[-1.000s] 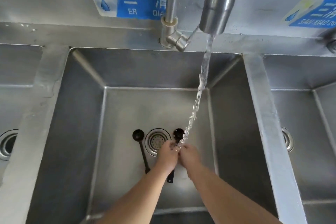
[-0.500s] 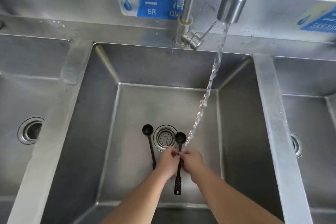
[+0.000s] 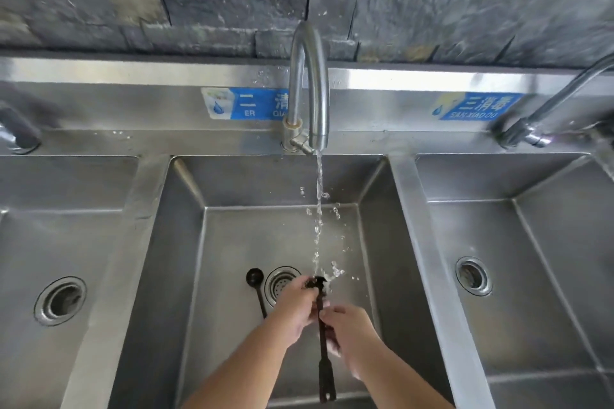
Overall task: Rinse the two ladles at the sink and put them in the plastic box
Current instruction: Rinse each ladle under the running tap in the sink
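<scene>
Both the left hand (image 3: 296, 305) and right hand (image 3: 353, 329) grip one wet ladle (image 3: 321, 335) under the running water (image 3: 318, 209), where slick fingers could drop it onto the drain (image 3: 278, 282).

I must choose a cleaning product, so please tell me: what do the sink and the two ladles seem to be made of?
Sink: probably stainless steel, brushed grey with dull reflections. Held ladle and ladle on the floor: matte black, likely plastic; metal cannot be excluded.

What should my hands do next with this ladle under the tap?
Probably keep rubbing the held ladle briefly, then swap: both hands, left hand and right hand, have it under the stream, while the second ladle lies unrinsed beside the drain.
</scene>
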`<state>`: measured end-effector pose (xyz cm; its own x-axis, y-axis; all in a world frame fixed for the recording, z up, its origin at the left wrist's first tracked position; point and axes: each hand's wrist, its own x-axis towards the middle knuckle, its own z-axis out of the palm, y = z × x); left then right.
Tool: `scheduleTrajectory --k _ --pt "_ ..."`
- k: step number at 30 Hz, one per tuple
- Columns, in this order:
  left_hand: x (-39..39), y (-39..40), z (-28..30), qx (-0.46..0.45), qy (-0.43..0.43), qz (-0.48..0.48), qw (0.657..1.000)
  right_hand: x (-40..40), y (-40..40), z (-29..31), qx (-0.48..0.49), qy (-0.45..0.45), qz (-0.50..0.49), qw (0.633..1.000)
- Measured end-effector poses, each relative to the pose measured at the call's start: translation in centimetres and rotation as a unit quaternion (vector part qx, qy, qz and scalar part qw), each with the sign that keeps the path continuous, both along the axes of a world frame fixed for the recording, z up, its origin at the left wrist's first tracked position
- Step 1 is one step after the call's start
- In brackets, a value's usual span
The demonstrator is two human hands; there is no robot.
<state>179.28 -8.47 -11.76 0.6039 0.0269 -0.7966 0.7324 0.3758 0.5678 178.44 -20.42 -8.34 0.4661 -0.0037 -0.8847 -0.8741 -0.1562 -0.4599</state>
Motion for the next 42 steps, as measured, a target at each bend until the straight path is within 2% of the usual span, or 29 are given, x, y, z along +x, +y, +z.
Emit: scheduleTrajectory --k 7,12,14,16,21,24,28,33,38,42 --pt "1.4 -0.5 2.1 -0.004 -0.023 0.032 0.999 -0.6 -0.6 1.1 0.016 -0.027 -0.018 0.999" --pt "3.3 0.3 3.4 0.049 -0.048 0.059 0.996 -0.5 -0.5 1.9 0.022 -0.053 0.034 0.998" --pt "3.9 0.6 4.1 0.05 -0.068 0.068 0.994 -0.5 -0.2 2.3 0.059 -0.058 0.039 0.996" --pt "4.3 0.8 4.6 0.025 -0.081 0.068 0.994 -0.2 0.1 2.5 0.1 -0.049 0.013 0.994" --pt "3.7 1.9 4.8 -0.062 -0.127 0.082 0.987 0.7 1.0 2.5 0.097 -0.076 0.01 0.992" --pt "3.4 2.5 5.1 -0.082 -0.17 0.049 0.981 1.4 1.6 2.8 0.113 -0.099 -0.002 0.989" --pt "4.3 2.9 5.7 -0.044 -0.158 0.051 0.985 2.8 2.5 3.4 0.145 -0.117 -0.019 0.982" --pt "5.7 3.0 7.2 0.05 -0.182 0.003 0.982 5.7 3.3 4.7 0.169 -0.15 -0.029 0.974" --pt "7.8 3.4 9.4 0.056 -0.208 0.041 0.976 8.9 4.5 6.6 0.259 -0.143 -0.04 0.954" --pt "9.7 4.6 11.5 0.05 -0.229 0.061 0.97 10.9 6.1 8.4 0.294 -0.155 -0.036 0.943"
